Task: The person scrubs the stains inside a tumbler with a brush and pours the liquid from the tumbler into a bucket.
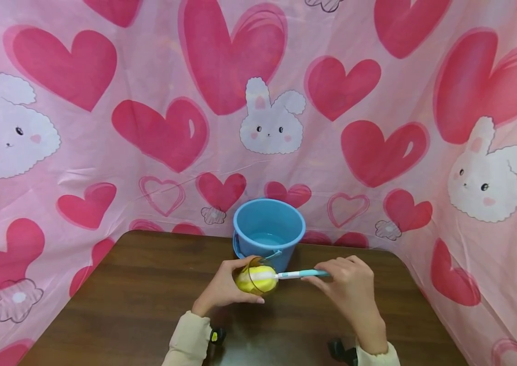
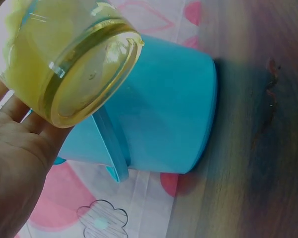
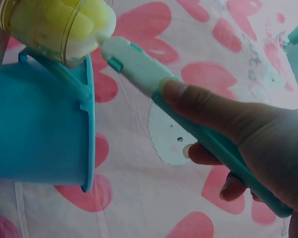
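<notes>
My left hand (image 1: 226, 288) holds a clear amber glass cup (image 2: 92, 74) tipped on its side, its mouth turned to the right. Inside the cup sits the yellow and white sponge head of a cup brush (image 1: 263, 279). The brush's white and teal handle (image 3: 208, 136) is pinched between the thumb and fingers of my right hand (image 1: 350, 285). Both hands are above the table, just in front of a blue bucket (image 1: 267, 216). In the left wrist view the cup's thick round base faces the camera.
The bucket stands upright at the back of the dark wooden table (image 1: 148, 284), its handle hanging down. Behind and at the sides hangs a pink cloth (image 1: 171, 61) with hearts and rabbits.
</notes>
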Action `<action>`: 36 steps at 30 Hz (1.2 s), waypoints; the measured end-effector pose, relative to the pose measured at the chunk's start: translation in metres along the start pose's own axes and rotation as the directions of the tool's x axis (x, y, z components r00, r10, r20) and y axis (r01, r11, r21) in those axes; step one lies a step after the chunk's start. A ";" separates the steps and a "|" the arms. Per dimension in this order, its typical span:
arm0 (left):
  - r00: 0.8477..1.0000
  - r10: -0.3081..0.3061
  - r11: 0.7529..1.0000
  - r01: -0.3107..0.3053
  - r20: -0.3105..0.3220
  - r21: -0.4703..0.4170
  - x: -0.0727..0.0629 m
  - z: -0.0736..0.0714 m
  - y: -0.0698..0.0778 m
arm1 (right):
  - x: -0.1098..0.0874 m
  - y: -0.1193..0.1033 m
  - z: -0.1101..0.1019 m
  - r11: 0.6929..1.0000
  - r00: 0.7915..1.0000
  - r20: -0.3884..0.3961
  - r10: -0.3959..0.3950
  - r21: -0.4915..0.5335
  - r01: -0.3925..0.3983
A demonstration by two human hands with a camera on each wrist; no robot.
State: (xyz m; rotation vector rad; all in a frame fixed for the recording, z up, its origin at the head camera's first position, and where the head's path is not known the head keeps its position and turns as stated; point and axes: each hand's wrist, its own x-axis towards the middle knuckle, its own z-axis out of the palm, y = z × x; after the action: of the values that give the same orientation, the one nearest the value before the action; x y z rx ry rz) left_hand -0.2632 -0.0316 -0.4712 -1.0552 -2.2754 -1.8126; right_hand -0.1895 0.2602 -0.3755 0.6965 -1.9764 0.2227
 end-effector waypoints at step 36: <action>0.999 0.009 1.000 -0.009 0.032 0.009 0.001 0.002 -0.009 | -0.001 0.016 -0.010 0.997 0.996 -0.077 -0.051 0.057 0.055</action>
State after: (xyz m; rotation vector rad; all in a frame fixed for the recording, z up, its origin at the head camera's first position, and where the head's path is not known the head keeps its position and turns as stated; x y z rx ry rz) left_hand -0.2676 -0.0300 -0.4794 -1.0986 -2.2904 -1.7934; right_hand -0.1906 0.2785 -0.3694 0.7672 -1.8837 0.2722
